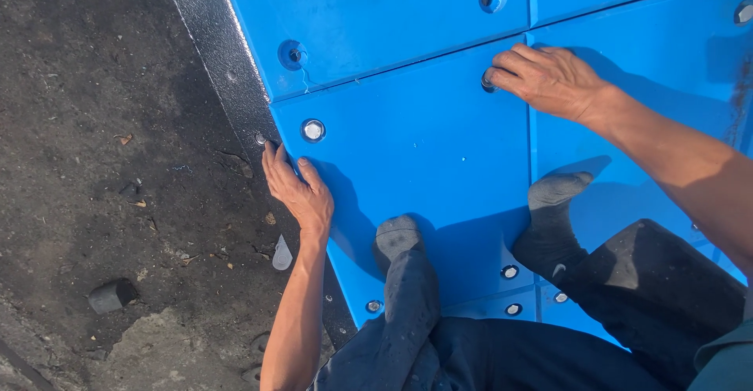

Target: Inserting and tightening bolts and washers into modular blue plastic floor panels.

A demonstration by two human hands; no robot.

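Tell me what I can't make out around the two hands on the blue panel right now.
Head view only:
- Fastener under the right hand: fingers cover it, so its type and the grip are unclear.
- Left hand fingertips at the blue panel edge: whether they touch the small bolt is unclear.
- Panel's lower part: hidden by legs.

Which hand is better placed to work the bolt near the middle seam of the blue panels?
Right hand: its fingers already pinch that bolt. Left hand rests at the panel edge.

Bolt under right fingertips
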